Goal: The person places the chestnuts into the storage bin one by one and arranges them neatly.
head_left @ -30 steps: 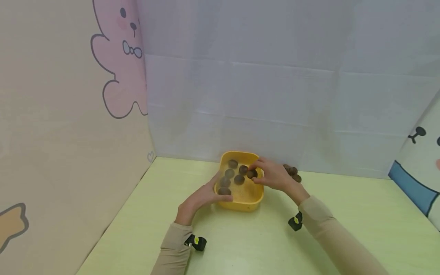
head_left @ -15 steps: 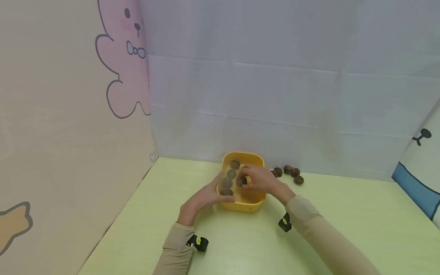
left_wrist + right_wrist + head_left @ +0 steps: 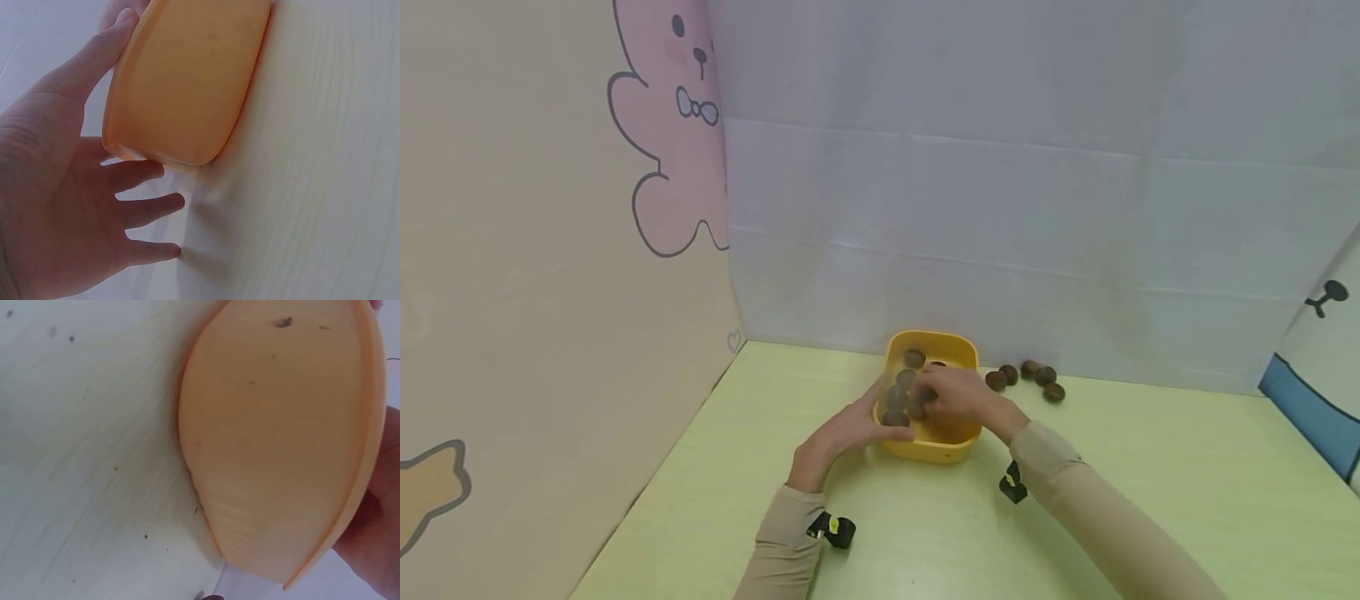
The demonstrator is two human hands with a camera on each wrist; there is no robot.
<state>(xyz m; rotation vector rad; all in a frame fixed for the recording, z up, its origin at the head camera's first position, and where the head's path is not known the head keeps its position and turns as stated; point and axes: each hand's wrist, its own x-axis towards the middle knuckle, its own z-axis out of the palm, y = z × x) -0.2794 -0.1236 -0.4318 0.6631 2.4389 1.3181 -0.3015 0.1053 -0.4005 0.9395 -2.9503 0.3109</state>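
A yellow plastic box [image 3: 925, 452] stands on the table, with several brown chestnuts [image 3: 913, 358] inside, mostly along its left side. My left hand [image 3: 846, 427] holds the box at its near left corner, thumb at the near rim. In the left wrist view, the thumb lies along the rim and the index fingertip touches the wall, while the other fingers spread away from it. My right hand [image 3: 955, 393] reaches down into the box, fingertips pinching a chestnut [image 3: 916, 409] near the middle; motion blurs it. The right wrist view shows the box's outer wall, with part of the hand behind its rim.
Several loose chestnuts [image 3: 1045, 377] lie on the pale table [image 3: 1075, 433] just right of the box. A white sheet [image 3: 1000, 208] hangs right behind the box. Cartoon-printed walls stand at left and right.
My right hand has moved left and nearer me inside the box, first with a chestnut by the right side, now at the middle. The loose chestnuts on the right are uncovered. My left hand stays put.
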